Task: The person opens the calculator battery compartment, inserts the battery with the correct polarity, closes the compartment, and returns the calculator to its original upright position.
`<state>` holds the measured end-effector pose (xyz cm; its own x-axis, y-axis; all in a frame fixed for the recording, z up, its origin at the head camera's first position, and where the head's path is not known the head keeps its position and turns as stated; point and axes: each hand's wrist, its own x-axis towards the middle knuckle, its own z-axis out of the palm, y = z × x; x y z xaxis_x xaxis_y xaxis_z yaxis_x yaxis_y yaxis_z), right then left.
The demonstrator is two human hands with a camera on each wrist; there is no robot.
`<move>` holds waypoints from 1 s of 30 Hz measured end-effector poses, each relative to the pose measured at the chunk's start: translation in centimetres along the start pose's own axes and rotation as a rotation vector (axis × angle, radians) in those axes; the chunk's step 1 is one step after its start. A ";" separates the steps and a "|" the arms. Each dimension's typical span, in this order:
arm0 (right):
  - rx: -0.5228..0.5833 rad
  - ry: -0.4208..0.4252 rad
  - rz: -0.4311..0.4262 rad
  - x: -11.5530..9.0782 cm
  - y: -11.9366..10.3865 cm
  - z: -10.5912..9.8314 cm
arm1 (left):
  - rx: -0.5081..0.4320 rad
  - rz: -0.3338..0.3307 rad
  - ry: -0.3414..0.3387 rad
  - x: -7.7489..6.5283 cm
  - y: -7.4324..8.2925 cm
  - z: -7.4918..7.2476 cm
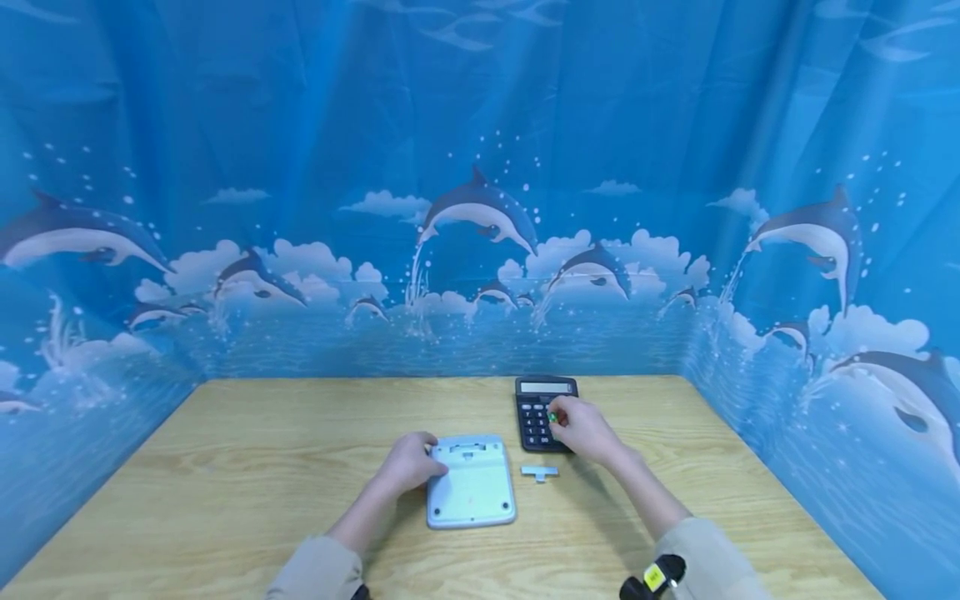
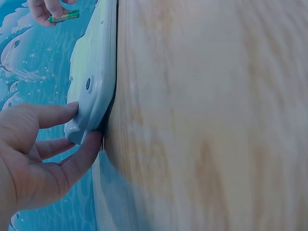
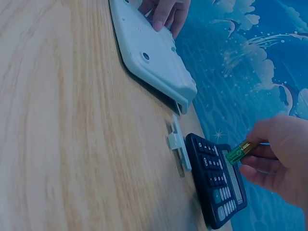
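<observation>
A pale blue flat device (image 1: 472,492) lies underside up on the table, its small battery slot (image 1: 468,450) uncovered at the far end and dark round feet at its corners. My left hand (image 1: 411,463) grips its left edge, with fingers (image 2: 60,115) on both faces of the rim in the left wrist view. Between thumb and fingertips my right hand (image 1: 587,427) pinches a green and gold battery (image 3: 239,152), held over the black calculator (image 3: 211,178). Right of the pale device lies a small pale blue battery cover (image 1: 540,472) with a tab.
The wooden table (image 1: 262,467) ends at a blue dolphin-print curtain (image 1: 465,333) at the back and sides. The black calculator stands face up near the table's far edge, beyond the cover.
</observation>
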<state>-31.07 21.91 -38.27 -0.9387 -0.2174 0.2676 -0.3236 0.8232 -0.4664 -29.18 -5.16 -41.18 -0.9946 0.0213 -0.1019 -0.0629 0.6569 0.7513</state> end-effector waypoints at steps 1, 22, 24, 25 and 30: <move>0.007 -0.003 0.002 0.1 -0.2 0.0 | -0.001 0.002 0.000 0.0 0.0 0.0; 0.042 -0.080 -0.031 1.2 -3.3 1.1 | 0.061 0.095 0.028 -0.3 -0.1 -0.1; 0.043 -0.088 -0.031 1.2 -3.5 1.2 | 0.063 0.092 0.035 -0.3 0.0 0.0; 0.046 -0.093 -0.033 1.3 -3.6 1.3 | 0.063 0.087 0.039 -0.3 0.0 0.1; 0.047 -0.117 -0.050 1.6 -4.1 1.7 | 0.081 0.067 0.056 -0.4 0.4 0.1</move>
<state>-31.39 17.32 -37.33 -0.9278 -0.3199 0.1923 -0.3731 0.7847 -0.4949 -28.84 -4.84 -40.87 -0.9995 0.0269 -0.0153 0.0085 0.7141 0.7000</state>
